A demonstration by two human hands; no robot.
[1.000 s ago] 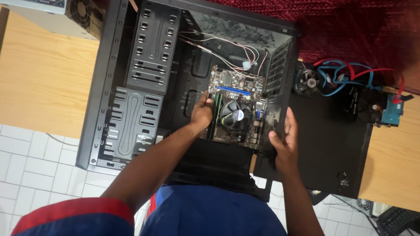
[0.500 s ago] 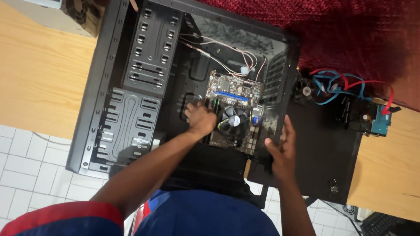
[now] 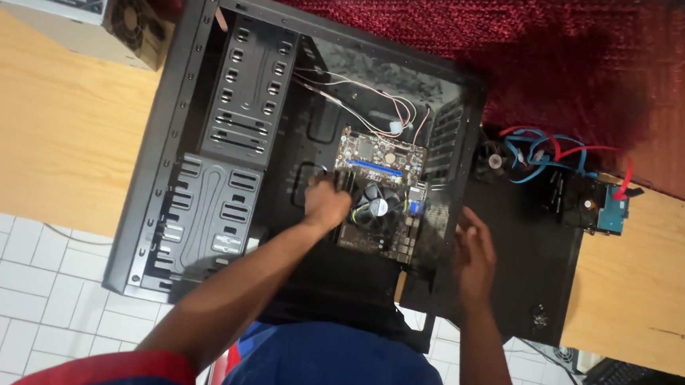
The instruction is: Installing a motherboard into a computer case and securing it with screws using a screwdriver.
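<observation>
Left hand (image 3: 326,204) on motherboard (image 3: 378,194)

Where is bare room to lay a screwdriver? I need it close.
Free: light wooden tabletop left of the open black computer case, and the flat black side panel right of the right hand. Crowded: green motherboard under the left hand; tangled blue and red cables.

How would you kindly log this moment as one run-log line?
left hand: on motherboard left edge | right hand: open, at computer case rear edge | surface: wooden table
</observation>
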